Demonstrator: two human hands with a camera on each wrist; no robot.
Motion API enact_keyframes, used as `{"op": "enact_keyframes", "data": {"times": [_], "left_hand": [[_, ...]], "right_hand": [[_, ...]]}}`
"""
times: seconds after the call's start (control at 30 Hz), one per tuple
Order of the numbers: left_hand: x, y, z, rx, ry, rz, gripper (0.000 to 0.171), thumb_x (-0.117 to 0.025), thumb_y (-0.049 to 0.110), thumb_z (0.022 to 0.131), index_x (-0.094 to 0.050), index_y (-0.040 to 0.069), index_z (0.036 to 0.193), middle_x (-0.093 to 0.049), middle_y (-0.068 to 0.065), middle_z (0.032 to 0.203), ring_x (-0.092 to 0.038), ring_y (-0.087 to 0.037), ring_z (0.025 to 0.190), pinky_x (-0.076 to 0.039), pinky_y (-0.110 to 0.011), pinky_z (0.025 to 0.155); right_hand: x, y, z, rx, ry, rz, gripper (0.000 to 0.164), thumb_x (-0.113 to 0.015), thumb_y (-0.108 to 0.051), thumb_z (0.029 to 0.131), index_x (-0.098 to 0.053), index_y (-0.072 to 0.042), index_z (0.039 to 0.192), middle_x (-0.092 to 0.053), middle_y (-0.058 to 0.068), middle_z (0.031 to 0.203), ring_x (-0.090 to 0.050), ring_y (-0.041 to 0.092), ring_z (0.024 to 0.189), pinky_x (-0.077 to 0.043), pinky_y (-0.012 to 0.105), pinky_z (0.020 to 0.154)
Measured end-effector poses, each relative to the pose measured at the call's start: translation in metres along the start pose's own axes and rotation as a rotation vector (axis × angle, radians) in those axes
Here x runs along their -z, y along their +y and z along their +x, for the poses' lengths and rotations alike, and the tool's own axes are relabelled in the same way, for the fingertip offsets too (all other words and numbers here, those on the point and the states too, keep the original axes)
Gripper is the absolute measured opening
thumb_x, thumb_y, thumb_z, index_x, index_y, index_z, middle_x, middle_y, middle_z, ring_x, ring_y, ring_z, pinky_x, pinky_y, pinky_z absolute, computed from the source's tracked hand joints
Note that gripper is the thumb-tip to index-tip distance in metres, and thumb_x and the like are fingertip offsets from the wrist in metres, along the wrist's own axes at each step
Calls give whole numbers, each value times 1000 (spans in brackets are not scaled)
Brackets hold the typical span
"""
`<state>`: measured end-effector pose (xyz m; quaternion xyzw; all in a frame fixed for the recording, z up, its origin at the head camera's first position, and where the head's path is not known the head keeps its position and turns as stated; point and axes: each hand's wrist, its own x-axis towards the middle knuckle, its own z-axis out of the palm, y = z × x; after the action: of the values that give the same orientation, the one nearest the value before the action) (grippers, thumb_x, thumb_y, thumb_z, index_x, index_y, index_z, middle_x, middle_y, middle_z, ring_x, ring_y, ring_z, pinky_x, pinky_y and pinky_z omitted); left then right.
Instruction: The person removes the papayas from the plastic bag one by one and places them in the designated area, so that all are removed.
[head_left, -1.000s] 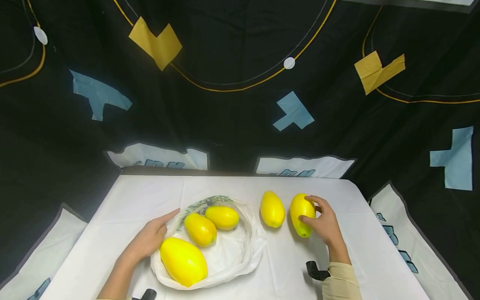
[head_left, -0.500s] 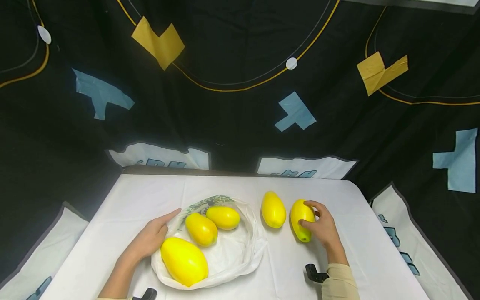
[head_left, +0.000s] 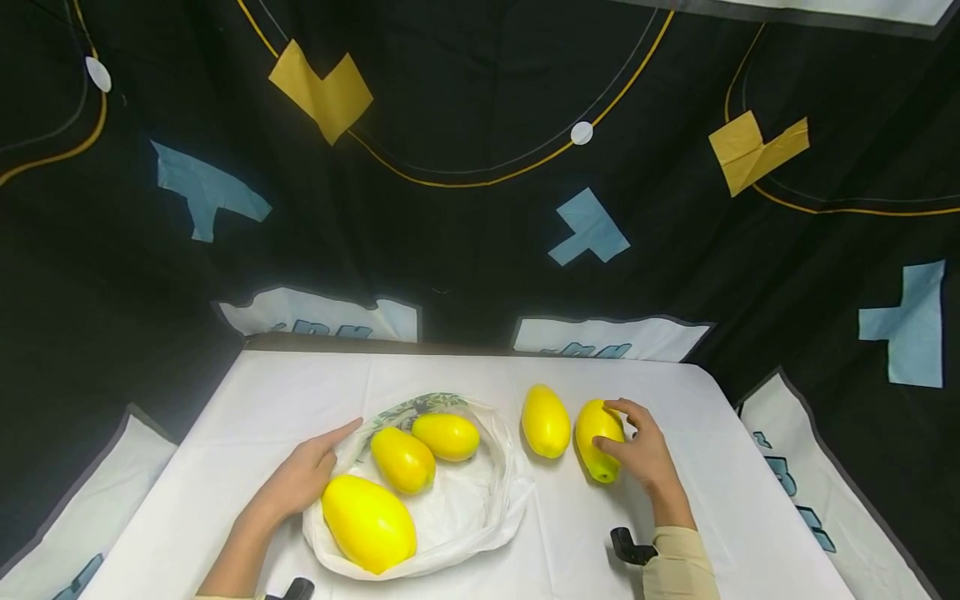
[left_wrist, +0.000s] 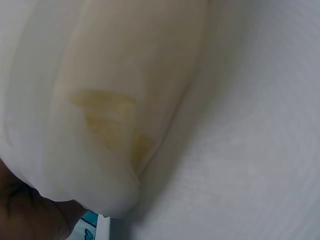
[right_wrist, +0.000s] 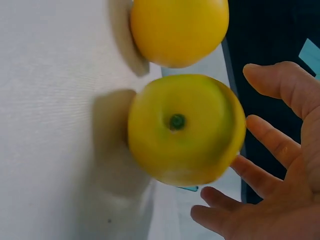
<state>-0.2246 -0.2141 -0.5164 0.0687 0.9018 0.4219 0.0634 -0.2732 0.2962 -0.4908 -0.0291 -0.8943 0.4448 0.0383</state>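
Note:
A white plastic bag (head_left: pixel 480 533) with a green print lies spread on the white table, its mouth upward. Inside sit a large yellow oval fruit (head_left: pixel 367 523) and two smaller ones. My left hand (head_left: pixel 303 475) holds the bag's left rim, index finger straight along it; the other fingers are mostly hidden. In the left wrist view, bag plastic (left_wrist: pixel 100 65) covers most of that hand. To the right, my right hand (head_left: pixel 645 450) is around a yellow fruit (right_wrist: pixel 185 130) standing on the table. Its fingers are spread, thumb apart from the fruit, fingertips at its side.
Another yellow oval fruit (head_left: pixel 546 421) lies between the bag and the right-hand fruit. Black wrist mounts (head_left: pixel 632 546) stick out near both wrists. A dark cloth wall (head_left: pixel 465 250) with tape marks closes off the table's far side.
The fruit at my right hand has come down slightly toward me and shifted a little left, and the hand has gone with it. The left hand and bag have stayed put.

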Motion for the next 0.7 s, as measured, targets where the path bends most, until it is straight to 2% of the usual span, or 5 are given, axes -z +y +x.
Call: {"op": "enact_keyframes", "data": {"times": [0.2, 0.5, 0.7], "left_hand": [[0, 0, 1, -7, 6, 12, 53, -39, 8, 100, -37, 19, 152, -40, -11, 152, -31, -38, 140, -28, -59, 111], [1, 2, 0, 7, -5, 5, 53, -39, 9, 100, -37, 20, 152, -40, -11, 152, -30, -38, 140, -27, -60, 111], [0, 2, -1, 8, -3, 8, 53, -39, 9, 101, -37, 20, 152, -40, -11, 152, -30, -38, 140, -27, -59, 111]], "right_hand": [[5, -14, -1, 80, 44, -41, 64, -80, -19, 77, -55, -15, 136, -32, 11, 153, -29, 40, 138, -27, 61, 112], [9, -40, -5, 188, 77, -43, 71, -83, -17, 75, -51, -18, 139, -36, 8, 151, -34, 38, 135, -29, 58, 112], [11, -59, -10, 288, 76, 3, 74, -84, -15, 74, -51, -20, 139, -40, 4, 148, -37, 34, 133, -29, 57, 112]]}}
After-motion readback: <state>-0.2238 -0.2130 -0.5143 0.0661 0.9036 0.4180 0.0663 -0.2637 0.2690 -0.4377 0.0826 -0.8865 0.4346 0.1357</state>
